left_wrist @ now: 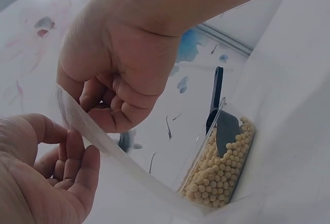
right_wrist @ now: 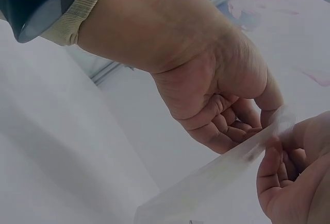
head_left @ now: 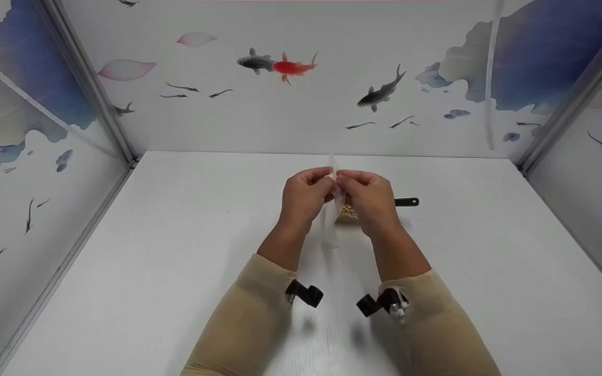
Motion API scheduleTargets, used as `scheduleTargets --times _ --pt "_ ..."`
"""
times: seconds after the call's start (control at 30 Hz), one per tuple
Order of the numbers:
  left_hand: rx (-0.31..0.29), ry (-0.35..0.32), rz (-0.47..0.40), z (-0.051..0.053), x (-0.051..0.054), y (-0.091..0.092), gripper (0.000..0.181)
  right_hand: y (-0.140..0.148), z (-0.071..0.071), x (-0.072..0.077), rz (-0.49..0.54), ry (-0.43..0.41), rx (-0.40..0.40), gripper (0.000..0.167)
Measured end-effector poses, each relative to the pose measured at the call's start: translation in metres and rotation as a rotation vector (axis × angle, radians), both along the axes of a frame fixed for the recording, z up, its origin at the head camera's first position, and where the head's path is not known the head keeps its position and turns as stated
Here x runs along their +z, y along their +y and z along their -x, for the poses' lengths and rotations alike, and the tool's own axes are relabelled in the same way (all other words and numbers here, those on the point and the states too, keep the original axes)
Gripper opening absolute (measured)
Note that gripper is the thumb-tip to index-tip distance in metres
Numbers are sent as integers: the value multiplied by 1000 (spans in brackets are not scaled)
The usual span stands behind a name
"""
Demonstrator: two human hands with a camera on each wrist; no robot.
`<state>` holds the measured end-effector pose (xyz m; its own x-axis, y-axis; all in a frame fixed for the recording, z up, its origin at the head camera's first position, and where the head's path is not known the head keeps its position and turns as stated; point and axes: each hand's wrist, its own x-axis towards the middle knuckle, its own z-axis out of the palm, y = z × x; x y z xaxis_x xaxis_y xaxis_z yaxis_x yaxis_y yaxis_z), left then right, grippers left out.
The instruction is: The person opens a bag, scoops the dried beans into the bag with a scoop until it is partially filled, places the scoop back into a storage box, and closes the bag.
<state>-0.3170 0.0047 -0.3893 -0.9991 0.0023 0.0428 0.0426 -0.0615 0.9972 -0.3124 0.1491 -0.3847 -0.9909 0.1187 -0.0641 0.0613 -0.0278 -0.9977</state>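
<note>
1. The back wall (head_left: 301,125) and 2 side walls surround the work area, printed with fish, pink petals and blue-and-grey blots.
2. A white table (head_left: 149,261) spreads out beneath the hands, reaching back to the wall.
3. 2 tan sleeves, the left sleeve (head_left: 241,318) and the right sleeve (head_left: 444,324), come in from the near edge and end short of the wrists.
4. A translucent film (head_left: 331,230) hangs upright between the 2 hands, in the middle of the table and just left of the container in the head view. Whether it is a bag or a single sheet, I cannot tell; nor whether its lower end touches the table.
5. The left hand (head_left: 306,196) pinches the film's upper part between thumb and fingertips, with no clear gap in the grip.
6. The right hand (head_left: 371,198) pinches it from the other side, just beside the left, its grip equally closed on the film.
7. A clear container (head_left: 347,221) stands on the table, partly hidden behind the right hand.
8. A black scoop (left_wrist: 226,134) rests in it, blade among the beans, handle rising past the rim.
9. Small, round, pale yellow beans (left_wrist: 214,183) lie heaped inside.
</note>
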Motion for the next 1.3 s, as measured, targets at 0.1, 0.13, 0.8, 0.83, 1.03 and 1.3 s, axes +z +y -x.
scheduleTargets --times 0.1,0.13,0.8,0.83,1.03,1.3 --pt "-7 -20 -26 1 -1 0 30 1 2 0 -17 -27 1 21" --pt "-7 -29 -31 1 -1 0 30 2 2 0 -23 -35 4 21" --pt "75 -79 -51 9 -6 -4 23 19 9 -3 65 -98 -21 26" --pt "83 -83 -50 10 -6 -5 22 20 9 -3 65 -100 -30 26" --pt "113 -100 -46 14 -8 -9 23 26 12 -3 124 -96 -58 27" --pt "151 -69 -53 19 -14 -17 19 35 16 -5 151 -99 -131 32"
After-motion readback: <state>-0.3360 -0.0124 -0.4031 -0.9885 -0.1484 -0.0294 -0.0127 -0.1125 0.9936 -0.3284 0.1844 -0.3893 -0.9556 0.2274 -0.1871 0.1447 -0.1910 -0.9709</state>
